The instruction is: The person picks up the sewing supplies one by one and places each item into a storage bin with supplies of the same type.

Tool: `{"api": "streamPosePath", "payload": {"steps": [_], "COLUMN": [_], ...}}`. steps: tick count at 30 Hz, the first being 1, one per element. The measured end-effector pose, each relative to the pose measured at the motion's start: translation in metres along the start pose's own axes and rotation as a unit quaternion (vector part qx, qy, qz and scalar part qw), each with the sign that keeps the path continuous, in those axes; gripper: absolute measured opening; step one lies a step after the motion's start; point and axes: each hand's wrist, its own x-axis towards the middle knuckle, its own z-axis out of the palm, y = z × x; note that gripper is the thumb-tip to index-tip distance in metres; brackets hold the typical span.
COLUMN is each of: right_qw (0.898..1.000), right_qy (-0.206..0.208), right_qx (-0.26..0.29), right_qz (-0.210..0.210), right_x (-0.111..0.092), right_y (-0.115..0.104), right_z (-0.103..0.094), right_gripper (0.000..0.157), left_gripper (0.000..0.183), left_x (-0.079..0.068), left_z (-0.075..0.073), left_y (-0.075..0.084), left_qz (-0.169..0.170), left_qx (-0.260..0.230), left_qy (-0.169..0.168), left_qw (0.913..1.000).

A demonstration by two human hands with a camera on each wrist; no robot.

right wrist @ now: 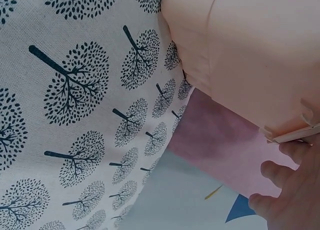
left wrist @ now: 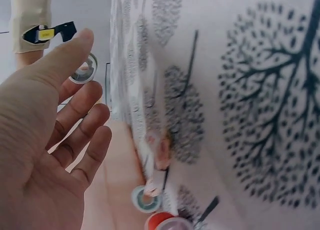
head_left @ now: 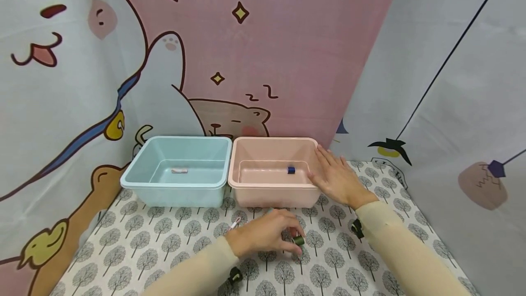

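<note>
With the left hand (head_left: 269, 236), pinching the green spool (head_left: 298, 240) over the table (head_left: 164, 236) in front of the pink bin (head_left: 271, 197), clamping thumb and index fingertip on it while bending the other fingers loosely, apart from the thumb. Probably handling as light and stiff, yet risking slip or unwinding on the smooth-looking thread, hence calling for a light hold across both end rims rather than on the winding. Farther right, resting the right hand (head_left: 339, 177) at the bin's right-hand rim, laying its fingers out straight and slightly apart.
</note>
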Motion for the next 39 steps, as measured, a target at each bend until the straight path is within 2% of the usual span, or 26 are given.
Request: {"api": "streamPosePath", "payload": {"steps": [10, 17, 20, 24, 27, 39], "right_qw": [1.000, 1.000, 1.000, 1.000, 1.000, 1.000], "right_qy": [-0.010, -0.008, -0.011, -0.014, -0.012, -0.011], "right_qx": [-0.004, -0.005, -0.005, -0.005, -0.003, -0.002], "right_qz": [0.002, -0.001, 0.000, 0.001, 0.002, 0.004], "right_x": [-0.001, 0.000, 0.000, 0.000, -0.001, 0.000], "right_y": [-0.001, -0.001, -0.002, -0.002, -0.002, -0.001], "right_z": [-0.001, -0.001, -0.002, -0.002, -0.003, -0.002], "right_gripper": [0.098, 0.097, 0.095, 0.096, 0.098, 0.098], "left_gripper": [0.045, 0.045, 0.047, 0.046, 0.045, 0.043], "left_x": [-0.009, -0.017, -0.018, -0.017, -0.015, -0.009], "left_z": [-0.021, -0.040, -0.049, -0.059, -0.067, -0.095], "left_y": [0.006, 0.011, 0.014, 0.014, 0.014, 0.015], "left_qz": [-0.001, -0.010, 0.006, 0.053, 0.073, 0.088], "left_qx": [0.042, 0.088, 0.113, 0.148, 0.158, 0.161], "left_qy": [0.020, 0.044, 0.063, 0.101, 0.121, 0.146], "left_qw": [0.9989, 0.9951, 0.9915, 0.9824, 0.9773, 0.9722]}}
